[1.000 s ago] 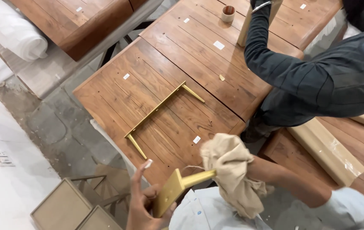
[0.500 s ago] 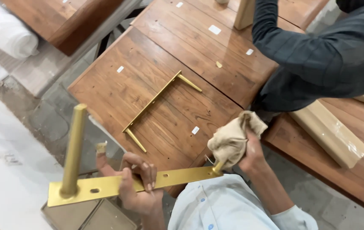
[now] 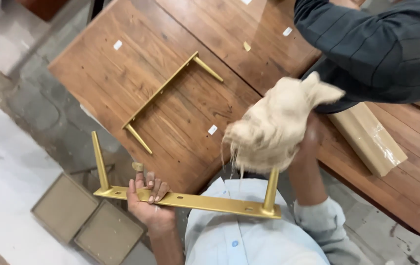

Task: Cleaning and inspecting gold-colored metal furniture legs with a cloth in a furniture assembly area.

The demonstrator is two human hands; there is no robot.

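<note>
1. The left hand (image 3: 147, 200) grips the flat bar of a gold metal bracket (image 3: 186, 199), fingers curled over its top edge, holding it level in front of the chest.
2. Half a second ago the bracket hung lower with one leg tall at the left; now it sits higher and both legs point up.
3. The right hand (image 3: 302, 142) bunches a cream cloth (image 3: 275, 125), which has lifted off the bar and now caps the right leg's tip.
4. A second gold bracket (image 3: 168, 98) lies on the wooden tabletop (image 3: 121, 73); another person's dark sleeve (image 3: 382, 49) reaches across.
</note>
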